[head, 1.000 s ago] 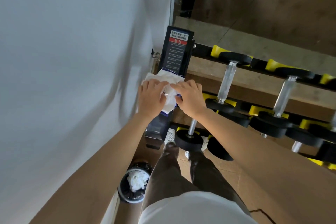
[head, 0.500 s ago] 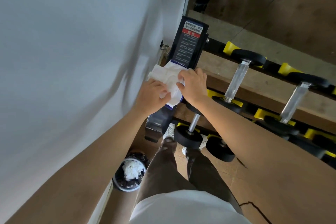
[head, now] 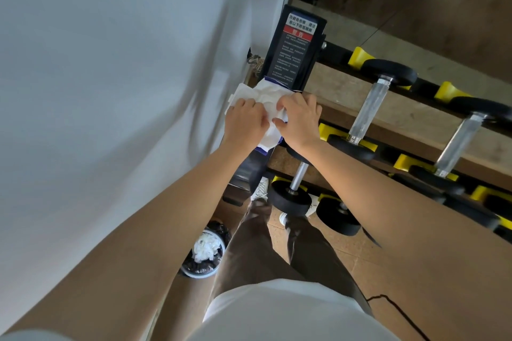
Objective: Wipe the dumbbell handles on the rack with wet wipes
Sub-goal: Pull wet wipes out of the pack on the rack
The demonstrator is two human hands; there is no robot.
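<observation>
A white wet wipe [head: 261, 97] lies crumpled over a purple-edged wipe pack [head: 268, 147] on the sloping end post of the dumbbell rack [head: 293, 47]. My left hand [head: 245, 124] grips the wipe's left part. My right hand [head: 300, 119] pinches the wipe's right part, its fingers curled. Black dumbbells with metal handles sit on the rack to the right: one on the upper tier [head: 370, 108], another further right [head: 460, 141], and one on the lower tier [head: 297, 177] under my right wrist.
A pale wall [head: 110, 91] runs close on the left. A small bin [head: 206, 255] with crumpled white wipes stands on the wooden floor by my left leg. Yellow cradles [head: 360, 57] line the rack rails. A black cable [head: 399, 313] trails at the lower right.
Both hands stay on the wipe over the pack; the wipe now looks more spread and crumpled between them. The view has shifted slightly, bringing the rack post closer to the middle.
</observation>
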